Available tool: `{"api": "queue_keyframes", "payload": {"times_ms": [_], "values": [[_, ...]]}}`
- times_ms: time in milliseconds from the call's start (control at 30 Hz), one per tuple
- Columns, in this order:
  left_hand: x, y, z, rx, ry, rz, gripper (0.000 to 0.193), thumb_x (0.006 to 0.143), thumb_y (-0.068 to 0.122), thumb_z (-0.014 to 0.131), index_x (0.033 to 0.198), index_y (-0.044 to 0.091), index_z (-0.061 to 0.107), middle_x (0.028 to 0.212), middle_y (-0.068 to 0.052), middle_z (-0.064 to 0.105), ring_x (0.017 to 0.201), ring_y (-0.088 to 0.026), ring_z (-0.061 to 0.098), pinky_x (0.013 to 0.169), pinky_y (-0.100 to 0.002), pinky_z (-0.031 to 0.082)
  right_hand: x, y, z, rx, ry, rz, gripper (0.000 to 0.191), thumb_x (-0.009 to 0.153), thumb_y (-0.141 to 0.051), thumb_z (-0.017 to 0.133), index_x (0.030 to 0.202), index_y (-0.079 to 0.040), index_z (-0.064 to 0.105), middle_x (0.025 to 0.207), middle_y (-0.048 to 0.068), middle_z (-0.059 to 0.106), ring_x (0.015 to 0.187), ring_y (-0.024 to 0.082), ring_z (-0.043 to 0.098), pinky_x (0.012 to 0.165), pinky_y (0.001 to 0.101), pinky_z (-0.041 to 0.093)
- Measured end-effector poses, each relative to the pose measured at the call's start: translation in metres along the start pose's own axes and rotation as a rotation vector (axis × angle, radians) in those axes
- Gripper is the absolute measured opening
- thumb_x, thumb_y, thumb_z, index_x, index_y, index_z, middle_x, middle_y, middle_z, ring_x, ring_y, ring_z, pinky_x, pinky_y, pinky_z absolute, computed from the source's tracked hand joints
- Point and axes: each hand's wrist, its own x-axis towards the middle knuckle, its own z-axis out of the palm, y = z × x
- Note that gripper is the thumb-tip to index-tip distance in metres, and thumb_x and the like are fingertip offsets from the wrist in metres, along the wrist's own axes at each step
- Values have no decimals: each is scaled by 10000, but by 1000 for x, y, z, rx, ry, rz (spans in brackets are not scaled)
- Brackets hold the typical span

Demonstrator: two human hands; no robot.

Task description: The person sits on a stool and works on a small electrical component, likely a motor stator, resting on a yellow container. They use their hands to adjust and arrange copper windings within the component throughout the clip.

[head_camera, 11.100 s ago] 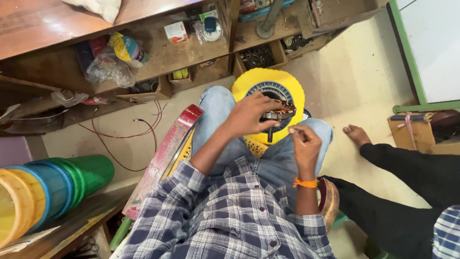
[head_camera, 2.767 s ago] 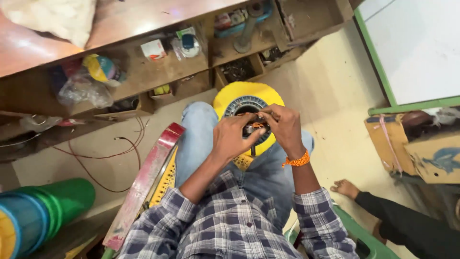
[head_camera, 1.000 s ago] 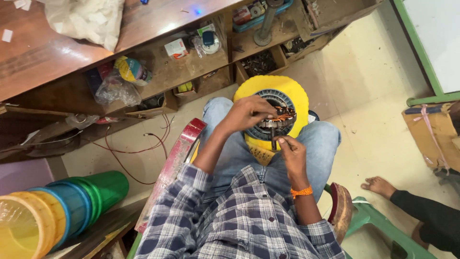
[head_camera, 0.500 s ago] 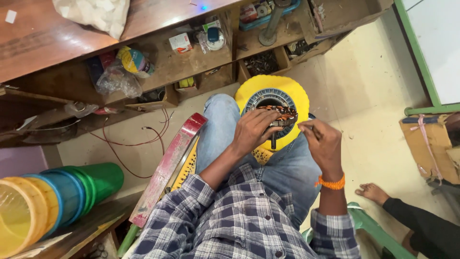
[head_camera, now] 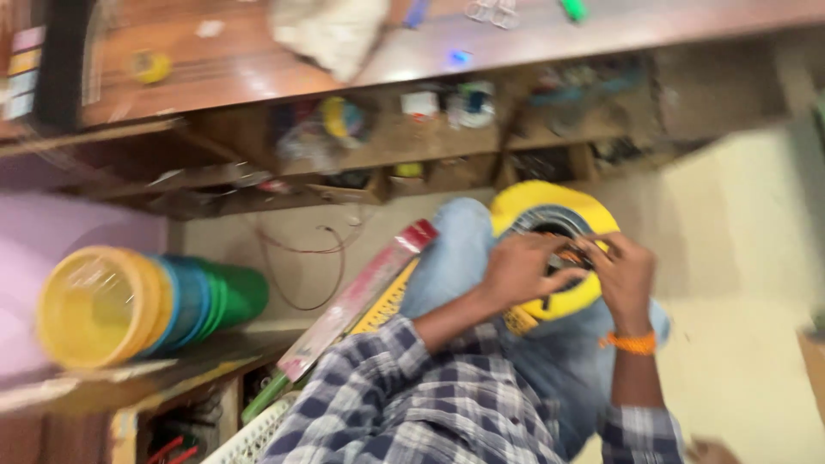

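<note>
My left hand (head_camera: pixel 516 271) and right hand (head_camera: pixel 623 275) both grip the yellow disc (head_camera: pixel 550 249) on my lap; it could slip off.

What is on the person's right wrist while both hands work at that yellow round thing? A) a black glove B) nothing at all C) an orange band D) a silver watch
C: an orange band circles the wrist just below the right hand, which rests on the yellow round thing in the lap.
</note>
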Motion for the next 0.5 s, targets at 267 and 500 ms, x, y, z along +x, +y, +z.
{"api": "queue_keyframes", "payload": {"times_ms": [267,500], "values": [[35,-25,20,-129,-94,-206,416,741,485,699,1029,211,824,944,-65,803,916,-291,737,794,-472,497,-2,-22,8,-176,49,-97,132,927,-96,833,1010,-15,769,618,51,424,578,107,376,531,321,332],[52,-75,21,-688,-390,133,221,861,153,773,1076,104,794,1037,-84,812,958,-184,780,877,-335,600,-31,-20,-4,-53,33,-90,117,929,-100,794,1009,-31,743,770,37,683,663,32,579,610,230,459]]}}
